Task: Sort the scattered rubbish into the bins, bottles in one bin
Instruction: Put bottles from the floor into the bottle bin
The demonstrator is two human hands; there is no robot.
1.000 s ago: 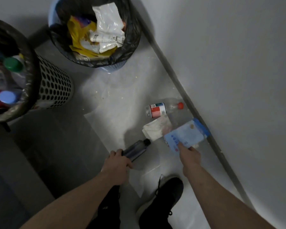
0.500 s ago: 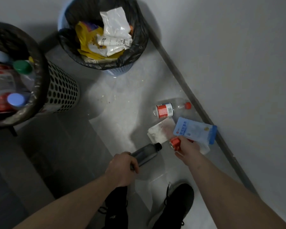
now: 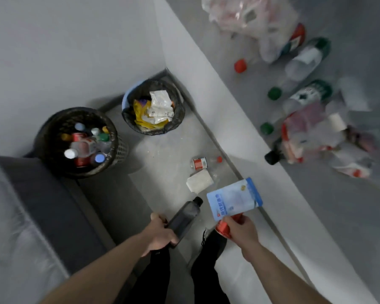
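Note:
My left hand (image 3: 161,234) grips a dark grey bottle (image 3: 185,218) with a black cap, held above the floor. My right hand (image 3: 239,228) holds a blue and white pouch (image 3: 234,198) together with a red can (image 3: 223,227). On the floor ahead lie a clear bottle with a red label (image 3: 200,163) and a white folded tissue (image 3: 199,180). The black mesh bin (image 3: 53,128) on the left holds several bottles. The blue bin with a black liner (image 3: 178,115) holds wrappers and paper.
A low white wall (image 3: 239,128) runs diagonally on the right. Beyond it lie several bottles (image 3: 305,60) and plastic bags (image 3: 250,16) on grey floor. A grey sofa edge (image 3: 31,205) fills the lower left. My black shoe (image 3: 213,240) stands below my hands.
I have stood up, so the bins and floor rubbish look smaller and farther. Both hands rose with the dark bottle, the pouch and the red can. The area beyond the wall came into view.

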